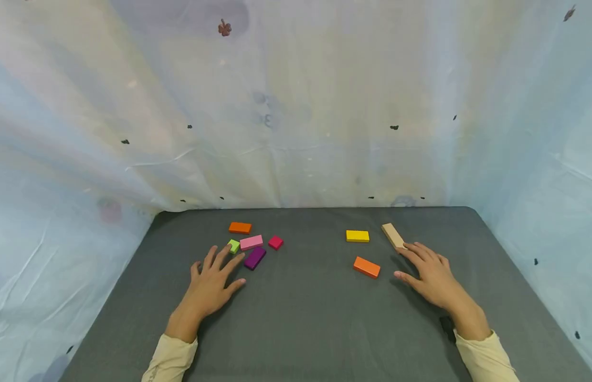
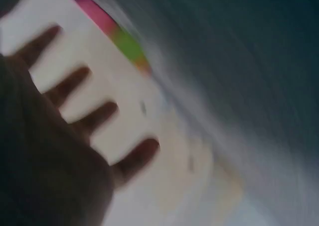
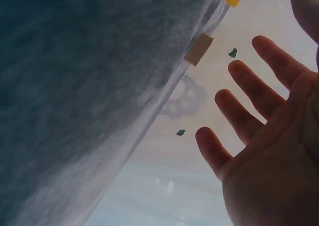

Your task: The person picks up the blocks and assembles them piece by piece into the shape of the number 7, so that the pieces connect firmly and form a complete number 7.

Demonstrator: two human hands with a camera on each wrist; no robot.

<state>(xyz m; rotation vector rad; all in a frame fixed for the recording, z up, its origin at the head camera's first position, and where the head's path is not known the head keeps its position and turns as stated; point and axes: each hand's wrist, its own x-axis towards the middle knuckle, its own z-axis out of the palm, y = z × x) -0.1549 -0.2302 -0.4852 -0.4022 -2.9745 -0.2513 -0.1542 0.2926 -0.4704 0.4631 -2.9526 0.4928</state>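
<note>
In the head view my left hand (image 1: 207, 289) is spread over the table, fingers apart, with nothing in it. Its fingertips overlap a lime green block (image 1: 234, 246). Close by lie a pink block (image 1: 251, 242), a purple block (image 1: 255, 258), a dark orange block (image 1: 240, 228) and a small crimson block (image 1: 275, 243). On the other side my right hand (image 1: 432, 278) hovers with fingers extended, also holding nothing. Its index fingertip overlaps the near end of a pale wooden block (image 1: 393, 235). The right wrist view shows this wooden block (image 3: 199, 49) apart from the fingers.
Left of the right hand lie a yellow block (image 1: 357, 236) and an orange block (image 1: 366, 267). The grey table (image 1: 305, 323) is bounded at the back by a pale hanging sheet (image 1: 315, 170), which also runs along both sides. The left wrist view is blurred.
</note>
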